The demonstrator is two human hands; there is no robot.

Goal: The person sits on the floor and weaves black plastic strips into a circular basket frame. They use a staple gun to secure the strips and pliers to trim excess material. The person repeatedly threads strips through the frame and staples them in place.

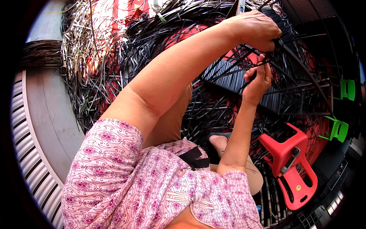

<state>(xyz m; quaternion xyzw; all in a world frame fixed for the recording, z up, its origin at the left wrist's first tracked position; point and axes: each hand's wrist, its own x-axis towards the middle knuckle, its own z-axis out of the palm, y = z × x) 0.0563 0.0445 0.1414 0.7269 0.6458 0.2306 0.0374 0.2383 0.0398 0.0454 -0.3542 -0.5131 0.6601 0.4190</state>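
A: Where are the hands?
B: Far centre-right. The left hand (256,28) has its grip clamped on black strips (228,57); the right hand (258,80), just below, has fingers curled around strands of the same bundle.

A: And the woven panel (238,82)?
B: A dark ribbed sheet lying beneath both hands, amid loose strips.

A: Any labelled items?
B: A red plastic stool (291,168), near right, bearing a small round yellow sticker; green stools (343,110) stand farther right.
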